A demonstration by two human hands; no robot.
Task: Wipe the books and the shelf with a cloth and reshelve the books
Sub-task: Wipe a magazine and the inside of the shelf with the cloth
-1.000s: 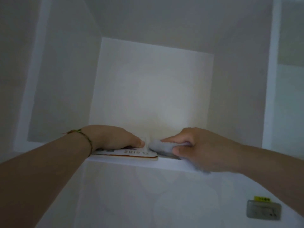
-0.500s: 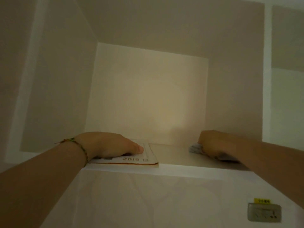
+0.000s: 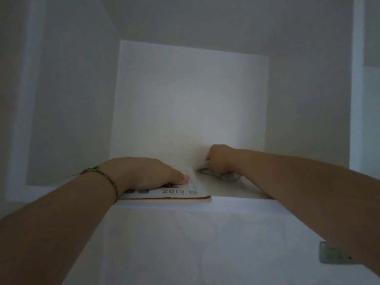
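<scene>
A white recessed shelf (image 3: 236, 189) sits high in front of me, seen from below. A thin white book (image 3: 181, 192) with "2019 13" printed on its cover lies flat at the shelf's front left. My left hand (image 3: 144, 173) rests on top of that book, with the thumb on the cover. My right hand (image 3: 220, 159) is deep in the shelf near the back wall, just right of the book. It grips a grey cloth (image 3: 220, 174) and holds it down on the shelf surface. Most of the cloth is hidden under the hand.
The niche has white side walls and a white back wall (image 3: 191, 103). Below the shelf is a pale wall with a socket plate (image 3: 333, 254) at lower right, partly behind my right forearm. A white vertical frame (image 3: 357, 79) stands at the right.
My right hand has moved with the cloth from the shelf's right side toward the back and left, beside the book. My left hand has stayed on the book.
</scene>
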